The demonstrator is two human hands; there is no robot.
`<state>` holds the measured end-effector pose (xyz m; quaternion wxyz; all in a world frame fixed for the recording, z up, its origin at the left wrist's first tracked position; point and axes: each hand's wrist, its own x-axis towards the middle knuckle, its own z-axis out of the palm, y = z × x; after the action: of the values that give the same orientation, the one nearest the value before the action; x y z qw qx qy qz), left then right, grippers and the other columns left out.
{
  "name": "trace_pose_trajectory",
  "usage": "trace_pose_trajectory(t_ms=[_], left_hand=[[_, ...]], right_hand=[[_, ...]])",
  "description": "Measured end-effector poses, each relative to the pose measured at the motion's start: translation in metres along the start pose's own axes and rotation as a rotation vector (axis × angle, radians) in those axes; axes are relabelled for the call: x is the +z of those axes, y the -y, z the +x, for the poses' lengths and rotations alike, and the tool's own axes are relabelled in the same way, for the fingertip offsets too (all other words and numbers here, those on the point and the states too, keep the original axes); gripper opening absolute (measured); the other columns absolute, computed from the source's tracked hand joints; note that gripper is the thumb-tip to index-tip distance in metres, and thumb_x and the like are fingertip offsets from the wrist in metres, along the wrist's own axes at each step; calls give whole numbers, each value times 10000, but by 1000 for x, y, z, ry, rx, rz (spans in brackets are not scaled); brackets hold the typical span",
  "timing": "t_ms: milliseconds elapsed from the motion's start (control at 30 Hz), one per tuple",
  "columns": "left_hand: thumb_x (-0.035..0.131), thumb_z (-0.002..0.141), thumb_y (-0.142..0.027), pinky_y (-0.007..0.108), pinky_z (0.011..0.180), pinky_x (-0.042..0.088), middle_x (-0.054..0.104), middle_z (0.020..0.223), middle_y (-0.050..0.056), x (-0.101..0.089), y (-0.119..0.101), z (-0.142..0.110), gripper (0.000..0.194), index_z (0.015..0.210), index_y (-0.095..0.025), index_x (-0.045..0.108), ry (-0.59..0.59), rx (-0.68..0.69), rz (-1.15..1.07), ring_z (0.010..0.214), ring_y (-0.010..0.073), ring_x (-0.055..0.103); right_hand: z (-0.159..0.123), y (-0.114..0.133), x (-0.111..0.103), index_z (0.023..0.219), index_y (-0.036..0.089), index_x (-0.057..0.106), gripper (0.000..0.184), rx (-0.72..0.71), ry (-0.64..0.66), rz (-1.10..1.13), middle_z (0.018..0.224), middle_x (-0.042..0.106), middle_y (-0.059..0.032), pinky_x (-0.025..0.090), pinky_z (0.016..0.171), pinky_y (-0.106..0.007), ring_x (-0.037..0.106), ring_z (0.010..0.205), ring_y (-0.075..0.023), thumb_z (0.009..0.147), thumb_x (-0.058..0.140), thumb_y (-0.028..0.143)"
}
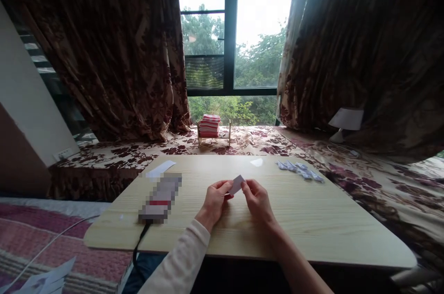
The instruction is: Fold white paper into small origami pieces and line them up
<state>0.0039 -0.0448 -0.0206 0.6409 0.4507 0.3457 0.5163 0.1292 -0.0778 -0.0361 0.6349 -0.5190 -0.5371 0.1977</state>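
Observation:
Over the middle of a light wooden table (pixel 312 220), my left hand (pixel 215 197) and my right hand (pixel 255 197) pinch a small folded piece of white paper (pixel 236 185) between them. The left thumb lies on its left side; the right fingers hold its right edge. The paper is tilted and looks flat. Several small folded white paper pieces (pixel 300 170) lie in a cluster at the table's far right. A flat white paper strip (pixel 161 168) rests near the far left edge.
A blurred-out device (pixel 160 199) with a black cable (pixel 138 243) lies left of my hands. Behind the table, a small stand (pixel 230 134) holds folded striped cloths (pixel 209 126). A white lamp (pixel 347 119) stands at the right, and loose papers (pixel 52 280) lie at the lower left.

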Motion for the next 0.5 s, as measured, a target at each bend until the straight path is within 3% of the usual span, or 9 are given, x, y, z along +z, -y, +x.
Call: trace_pose_trajectory(t_ms=[233,367,500], left_hand=[[692,657,-269,243,605,419,635,651,21,-3,5,-3,148,601,-132,702,24,269,291,642,136,548],[654,689,-261,248,592,420,635,658,34,-2,6,-2,164,592,-136,697,32,340,410,629,142,555],[643,694,-204,265,655,419,635,640,29,1,10,-1,143,567,-153,684,-11,393,509,664,151,556]], right_hand=[[2,-17,0,887,143,637,258,7,73,-10,828,663,-38,509,682,-312,618,737,-156,877,572,392],[3,-24,2,1068,145,599,244,26,155,-24,1025,636,-45,540,735,-344,632,841,-158,915,558,331],[4,-30,1,1138,159,579,280,73,145,-35,1124,612,-66,535,789,-381,623,931,-188,914,559,326]])
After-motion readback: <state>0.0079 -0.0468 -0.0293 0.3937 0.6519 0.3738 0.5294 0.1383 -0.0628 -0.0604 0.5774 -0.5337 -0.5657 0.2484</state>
